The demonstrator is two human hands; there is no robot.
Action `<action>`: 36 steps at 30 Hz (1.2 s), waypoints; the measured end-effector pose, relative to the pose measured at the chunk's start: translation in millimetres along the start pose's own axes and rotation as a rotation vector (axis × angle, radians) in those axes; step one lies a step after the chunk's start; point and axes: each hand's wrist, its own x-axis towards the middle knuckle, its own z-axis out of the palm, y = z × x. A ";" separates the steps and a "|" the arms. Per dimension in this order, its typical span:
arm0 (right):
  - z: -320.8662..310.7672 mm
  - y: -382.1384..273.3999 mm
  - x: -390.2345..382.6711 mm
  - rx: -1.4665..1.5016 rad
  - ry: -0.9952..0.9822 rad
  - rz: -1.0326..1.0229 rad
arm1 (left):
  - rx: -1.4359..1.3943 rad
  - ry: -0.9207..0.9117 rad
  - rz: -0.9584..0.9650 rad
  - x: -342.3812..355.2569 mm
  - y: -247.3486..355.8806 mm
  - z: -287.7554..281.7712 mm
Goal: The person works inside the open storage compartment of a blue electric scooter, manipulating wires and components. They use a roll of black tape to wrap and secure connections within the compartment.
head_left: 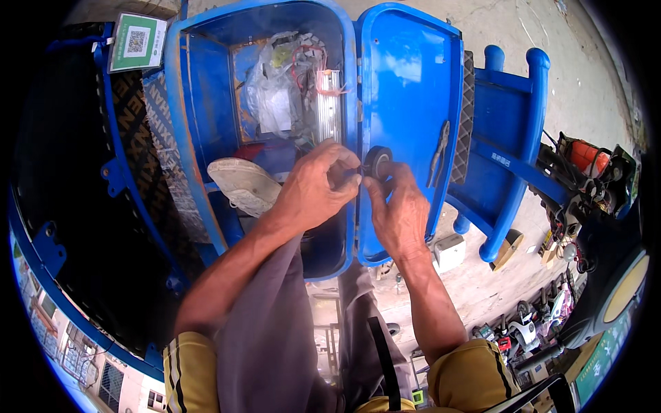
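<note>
My right hand (399,210) is closed on a roll of black tape (376,162), held over the seam between an open blue metal box (175,117) and its blue lid (406,89). Just left of the roll, the fingertips of my left hand (320,180) are pinched together above the box. Whatever lies between them is too small and hidden to name. Beyond the left hand, a ribbed silver metal unit (328,110) with red wires (299,62) rests inside the box, beside a clear plastic bag (268,96). Pliers (438,153) lie on the lid near my right hand.
My shoe (244,184) is propped in the box below the bag. A blue tubular frame (537,103) stands right of the lid, with a white box (450,252) on the ground nearby. At left is a dark cargo bed with a blue rail (131,179); vehicle parts (585,165) sit far right.
</note>
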 end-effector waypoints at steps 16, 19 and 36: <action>8.8 6.6 0.4 -0.182 0.122 -0.315 | 0.126 0.098 0.098 -3.6 1.8 4.2; 7.3 2.7 -3.6 -0.073 0.035 -0.188 | 0.201 0.098 0.152 -7.0 1.8 6.2; 52.8 -43.7 -5.5 0.155 -0.308 0.025 | 0.367 -0.350 -0.242 61.6 -42.3 -111.2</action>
